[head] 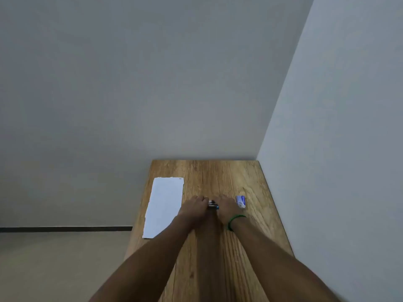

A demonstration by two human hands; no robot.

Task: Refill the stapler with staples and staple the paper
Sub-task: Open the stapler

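1. Both hands meet over the stapler (212, 205), a small dark thing with a bit of blue at its near end and a pale bit at the far end; it sits about mid-table, between the two hands.
2. Left hand (194, 207) is curled in from the left, fingers bent onto the stapler's left side; looks like it's gripping it, though most of the stapler is hidden so I can't tell how tight.
3. Right hand (227, 207) comes in from the right and covers the other side, fingers folded down on it too; same deal, closed around the stapler as far as I can see.
4. There's a green band (235, 221) on the right wrist; both forearms are bare and stretch in from the bottom edge.
5. Just right of the right hand lies the staple box (241, 201), small, blue and white, flat on the wood; whether it's open is too blurry to call.
6. Left of the left hand is the paper (164, 207), a white sheet lying flat near the table's left edge, its long side running away from the person; not touching either hand, I think.
7. The table (218, 173) is wood-grain and pushed into a corner of plain grey walls (152, 73); floor shows off to the left.
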